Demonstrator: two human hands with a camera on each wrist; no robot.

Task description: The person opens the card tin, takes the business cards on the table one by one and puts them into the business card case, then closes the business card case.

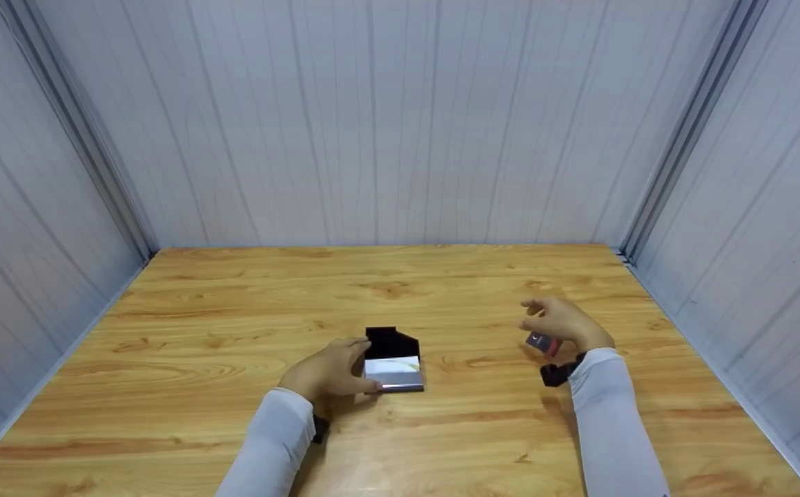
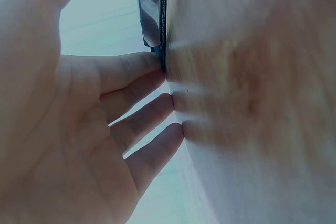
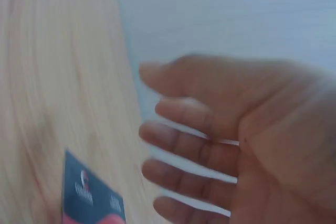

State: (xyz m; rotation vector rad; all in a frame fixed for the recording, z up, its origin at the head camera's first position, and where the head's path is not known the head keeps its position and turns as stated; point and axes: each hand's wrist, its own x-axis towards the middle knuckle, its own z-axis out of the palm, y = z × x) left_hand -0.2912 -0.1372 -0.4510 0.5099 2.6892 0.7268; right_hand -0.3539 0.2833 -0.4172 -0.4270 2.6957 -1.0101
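A business card case (image 1: 394, 375) lies on the table with its black-lined lid (image 1: 391, 342) raised behind its shiny silver body. My left hand (image 1: 330, 367) holds it by the left side, thumb at the front corner and fingers by the lid. In the left wrist view the case (image 2: 150, 11) shows edge-on, and the other fingertips (image 2: 178, 127) touch the tabletop. To the right, a dark business card (image 1: 543, 343) with a red or pink part lies under my right hand (image 1: 565, 323). That hand hovers with loosely bent fingers and nothing in them; the card (image 3: 90, 199) is apart from it.
The wood-grain table (image 1: 234, 297) is bounded by a pale panelled wall (image 1: 400, 124) at the back and by walls on both sides. Black bands (image 1: 557, 374) sit at both wrists, below white sleeves.
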